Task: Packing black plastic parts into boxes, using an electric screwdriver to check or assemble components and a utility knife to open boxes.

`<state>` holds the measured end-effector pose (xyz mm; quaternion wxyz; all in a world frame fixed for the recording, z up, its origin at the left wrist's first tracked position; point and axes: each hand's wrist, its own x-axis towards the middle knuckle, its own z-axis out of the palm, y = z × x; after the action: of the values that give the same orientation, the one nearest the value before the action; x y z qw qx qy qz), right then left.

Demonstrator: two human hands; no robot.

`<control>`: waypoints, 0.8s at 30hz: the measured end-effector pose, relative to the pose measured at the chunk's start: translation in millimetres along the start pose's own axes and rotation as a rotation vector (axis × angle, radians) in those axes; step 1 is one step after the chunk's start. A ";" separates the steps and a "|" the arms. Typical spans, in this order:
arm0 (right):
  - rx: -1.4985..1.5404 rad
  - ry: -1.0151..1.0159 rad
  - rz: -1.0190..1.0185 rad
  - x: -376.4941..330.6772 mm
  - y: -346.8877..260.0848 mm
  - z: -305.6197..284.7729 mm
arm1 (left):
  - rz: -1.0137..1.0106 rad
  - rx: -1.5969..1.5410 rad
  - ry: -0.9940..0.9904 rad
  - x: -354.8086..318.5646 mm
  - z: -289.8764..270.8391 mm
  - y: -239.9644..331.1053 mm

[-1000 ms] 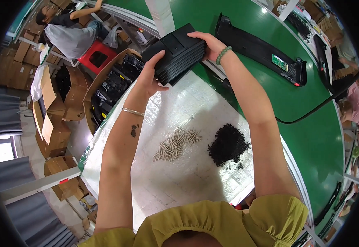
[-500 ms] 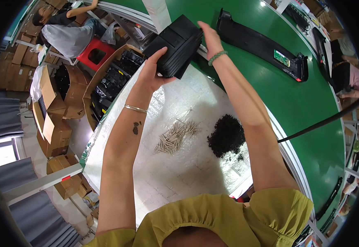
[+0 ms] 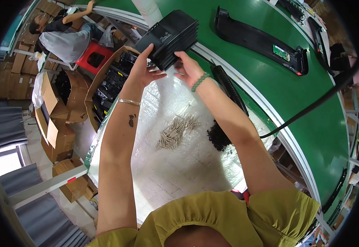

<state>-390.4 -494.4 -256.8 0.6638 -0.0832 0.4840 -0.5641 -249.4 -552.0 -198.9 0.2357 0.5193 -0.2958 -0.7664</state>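
A stack of black ribbed plastic parts (image 3: 178, 35) lies tilted at the far edge of the worktable, near the green surface behind it. My left hand (image 3: 143, 71) grips its near left corner, thumb on top and fingers below. At the near right corner is my right hand (image 3: 189, 70), its thumb against the stack's edge and its fingers bent beneath. Closer to me, a heap of silver metal pins (image 3: 175, 133) rests on the white plastic-covered tabletop (image 3: 175, 173). A pile of small black pieces (image 3: 217, 138) is partly hidden by my right forearm.
A long black elongated item (image 3: 228, 84) lies right of my right hand. On the green surface (image 3: 270, 94) is a curved black panel (image 3: 257, 39) with a circuit board (image 3: 281, 52). A black cable (image 3: 311, 109) crosses rightward. Cartons (image 3: 58, 131) and another person (image 3: 64, 43) are at left.
My right hand has come down and left from beside the stack to its near right corner. The stack has shifted slightly and turned. The long black item at right has come into view.
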 end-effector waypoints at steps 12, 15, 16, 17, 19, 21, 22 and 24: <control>-0.357 0.150 -0.451 52.8 -73.9 -10.4 | 0.112 0.067 0.087 -1.2 23.0 0.8; -0.461 0.084 -0.441 54.2 -73.7 -8.8 | 0.120 0.059 0.129 -6.5 12.3 0.8; -0.547 0.031 -0.462 56.1 -77.2 -13.4 | 0.104 0.073 0.088 -11.0 12.9 1.6; -0.549 0.031 -0.464 58.8 -77.5 -15.4 | 0.088 0.087 0.047 -13.0 13.5 2.2; -0.400 -0.054 -0.264 60.9 -76.3 -15.9 | 0.096 0.058 0.036 -10.4 13.8 3.1; -0.448 -0.003 -0.281 60.8 -72.7 -10.9 | 0.102 0.029 0.028 -10.7 12.4 3.6; -0.494 0.050 -0.298 58.5 -70.4 -7.5 | 0.097 0.038 0.034 -12.4 12.5 4.2; -0.488 0.024 -0.331 51.3 -65.8 -4.1 | 0.091 0.049 0.040 -16.2 11.9 3.7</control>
<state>-442.7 -558.2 -243.9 0.5175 -0.3113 0.5930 -0.5326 -254.6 -541.3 -182.3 0.2636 0.5262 -0.3329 -0.7367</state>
